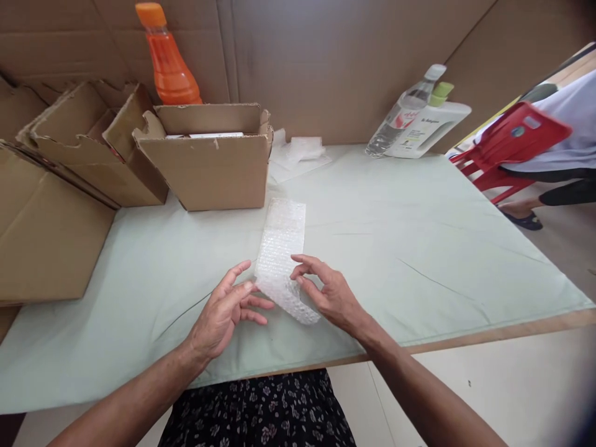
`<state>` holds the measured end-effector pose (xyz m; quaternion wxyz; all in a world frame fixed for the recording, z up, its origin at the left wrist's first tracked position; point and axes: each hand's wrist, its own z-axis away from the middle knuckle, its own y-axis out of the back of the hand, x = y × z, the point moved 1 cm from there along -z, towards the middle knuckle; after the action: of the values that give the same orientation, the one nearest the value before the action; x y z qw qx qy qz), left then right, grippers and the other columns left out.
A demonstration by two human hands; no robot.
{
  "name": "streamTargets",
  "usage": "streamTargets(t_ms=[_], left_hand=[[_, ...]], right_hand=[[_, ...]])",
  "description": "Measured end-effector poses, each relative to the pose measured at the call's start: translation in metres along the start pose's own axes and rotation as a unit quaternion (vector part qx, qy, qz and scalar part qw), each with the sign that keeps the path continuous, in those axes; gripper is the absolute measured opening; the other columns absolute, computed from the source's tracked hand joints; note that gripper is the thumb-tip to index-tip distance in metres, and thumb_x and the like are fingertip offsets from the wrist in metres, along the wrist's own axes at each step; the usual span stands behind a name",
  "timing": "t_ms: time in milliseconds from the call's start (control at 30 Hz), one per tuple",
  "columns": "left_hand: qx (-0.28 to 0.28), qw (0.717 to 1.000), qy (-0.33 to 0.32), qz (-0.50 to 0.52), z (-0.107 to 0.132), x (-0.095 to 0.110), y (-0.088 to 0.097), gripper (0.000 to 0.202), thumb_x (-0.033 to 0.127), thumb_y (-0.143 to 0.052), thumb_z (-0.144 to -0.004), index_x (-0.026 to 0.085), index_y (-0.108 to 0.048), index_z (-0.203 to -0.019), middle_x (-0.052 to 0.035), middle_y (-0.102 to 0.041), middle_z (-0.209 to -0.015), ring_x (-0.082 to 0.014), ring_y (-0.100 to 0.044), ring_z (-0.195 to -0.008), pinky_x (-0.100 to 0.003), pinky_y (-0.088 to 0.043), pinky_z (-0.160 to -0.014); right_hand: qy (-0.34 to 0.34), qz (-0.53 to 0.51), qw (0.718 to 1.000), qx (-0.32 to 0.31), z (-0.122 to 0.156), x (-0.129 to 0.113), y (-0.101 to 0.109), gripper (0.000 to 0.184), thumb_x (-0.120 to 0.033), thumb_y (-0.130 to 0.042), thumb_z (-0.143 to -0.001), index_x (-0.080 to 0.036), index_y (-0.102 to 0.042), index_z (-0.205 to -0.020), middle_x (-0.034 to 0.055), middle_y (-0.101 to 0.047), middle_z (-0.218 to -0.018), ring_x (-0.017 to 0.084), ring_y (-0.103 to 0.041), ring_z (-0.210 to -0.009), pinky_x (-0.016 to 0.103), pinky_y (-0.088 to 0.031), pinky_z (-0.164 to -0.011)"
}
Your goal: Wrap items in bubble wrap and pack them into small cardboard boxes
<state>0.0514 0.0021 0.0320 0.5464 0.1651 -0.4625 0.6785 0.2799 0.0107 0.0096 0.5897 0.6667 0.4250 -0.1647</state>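
A strip of clear bubble wrap [280, 242] lies on the cloth-covered table in front of me, its near end bent off to the right. At its left edge is my left hand [228, 307], fingers spread and palm turned inward, with the fingertips by the fold. On the opposite side my right hand [328, 292] hovers with loosely curved fingers over the wrap's right edge. Its thumb and fingers stay apart, and I see nothing gripped in either hand. Whether the fingertips touch the plastic is hard to tell.
An open cardboard box [209, 174] stands behind the wrap, with more cardboard boxes [88, 143] to its left. An orange bottle [172, 68] is behind them. More wrapping [305, 151], a clear bottle [403, 112] and a white jug [431, 133] stand at the back. A person sits on a red chair [521, 136].
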Motion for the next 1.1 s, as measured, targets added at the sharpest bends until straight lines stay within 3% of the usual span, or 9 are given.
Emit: streamTargets(t_ms=[167,300,467,567,700,833,933,1033,1100], left_hand=[[-0.008,0.999,0.033,0.001,0.005,-0.012,0.000,0.079,0.039,-0.071,-0.087,0.027,-0.030,-0.153,-0.0057,-0.064,-0.101,-0.0254,-0.074,-0.085,-0.033,-0.062,-0.058],[-0.014,0.999,0.038,-0.020,0.013,-0.018,0.002,0.083,0.042,-0.068,-0.089,0.029,-0.024,-0.158,-0.0061,-0.064,-0.099,-0.0244,-0.073,-0.085,-0.036,-0.064,-0.064],[-0.010,0.998,0.022,-0.064,0.012,-0.013,0.011,0.065,0.034,-0.071,-0.080,0.024,-0.052,-0.142,-0.0063,-0.063,-0.105,-0.0225,-0.070,-0.086,-0.036,-0.064,-0.066],[-0.035,0.996,0.039,-0.073,0.008,-0.015,0.012,0.048,0.026,-0.074,-0.072,0.017,-0.067,-0.119,-0.0065,-0.065,-0.100,-0.0175,-0.066,-0.080,-0.033,-0.063,-0.068],[-0.026,0.996,0.032,-0.085,0.002,-0.015,0.012,0.038,0.031,-0.074,-0.074,0.013,-0.066,-0.106,-0.0067,-0.066,-0.092,-0.0169,-0.065,-0.081,-0.031,-0.060,-0.070],[-0.027,0.979,0.006,-0.202,0.002,-0.007,0.018,0.045,0.035,-0.066,-0.082,0.014,-0.058,-0.121,-0.0062,-0.065,-0.095,-0.0179,-0.066,-0.077,-0.031,-0.058,-0.064],[0.037,0.921,-0.140,-0.362,0.002,-0.004,0.024,0.050,0.025,-0.058,-0.088,0.021,-0.048,-0.137,-0.0028,-0.063,-0.093,-0.0161,-0.063,-0.075,-0.031,-0.056,-0.066],[0.045,0.775,-0.350,-0.525,-0.003,-0.006,0.023,0.044,0.015,-0.053,-0.090,0.022,-0.054,-0.133,-0.0079,-0.065,-0.107,-0.0221,-0.063,-0.099,-0.039,-0.055,-0.085],[0.002,0.673,-0.425,-0.606,-0.012,-0.009,0.021,0.041,0.010,-0.053,-0.089,0.021,-0.058,-0.128,-0.0126,-0.063,-0.125,-0.0280,-0.058,-0.116,-0.046,-0.051,-0.097]], right_hand=[[0.062,0.013,0.989,-0.137,0.016,0.007,0.011,0.044,-0.013,-0.052,-0.093,-0.024,-0.057,-0.135,0.0073,-0.069,-0.131,0.021,-0.063,-0.121,0.043,-0.051,-0.102],[0.064,-0.006,0.981,-0.182,0.018,0.007,0.005,0.043,-0.013,-0.045,-0.098,-0.023,-0.057,-0.138,0.0078,-0.069,-0.130,0.021,-0.061,-0.121,0.045,-0.049,-0.104],[0.030,-0.113,0.958,-0.261,0.010,-0.006,0.029,0.040,-0.036,-0.051,-0.101,-0.027,-0.058,-0.139,0.0071,-0.067,-0.130,0.022,-0.061,-0.120,0.043,-0.051,-0.102],[0.020,-0.076,0.973,-0.215,0.028,-0.019,0.028,0.072,-0.057,-0.069,-0.087,-0.024,-0.049,-0.148,0.0131,-0.059,-0.143,0.030,-0.056,-0.130,0.047,-0.050,-0.104],[0.039,0.039,0.997,-0.057,0.044,-0.028,-0.001,0.023,-0.020,-0.058,-0.095,-0.022,-0.066,-0.116,0.0094,-0.074,-0.113,0.024,-0.068,-0.103,0.041,-0.054,-0.087],[-0.012,0.092,0.994,-0.062,0.011,-0.018,-0.001,0.014,-0.022,-0.056,-0.095,-0.021,-0.067,-0.104,0.0062,-0.076,-0.093,0.021,-0.068,-0.082,0.035,-0.052,-0.075],[-0.037,0.153,0.982,-0.109,-0.024,-0.004,0.007,0.021,-0.026,-0.060,-0.094,-0.021,-0.066,-0.113,0.0048,-0.076,-0.092,0.022,-0.067,-0.081,0.036,-0.050,-0.080],[-0.050,0.208,0.969,-0.121,-0.044,0.012,0.003,0.033,-0.026,-0.062,-0.092,-0.019,-0.062,-0.124,0.0045,-0.073,-0.086,0.023,-0.065,-0.078,0.037,-0.047,-0.080],[-0.036,0.243,0.965,-0.094,-0.044,0.018,-0.002,0.041,-0.027,-0.065,-0.091,-0.016,-0.060,-0.129,0.0080,-0.072,-0.089,0.026,-0.065,-0.082,0.040,-0.046,-0.079]])
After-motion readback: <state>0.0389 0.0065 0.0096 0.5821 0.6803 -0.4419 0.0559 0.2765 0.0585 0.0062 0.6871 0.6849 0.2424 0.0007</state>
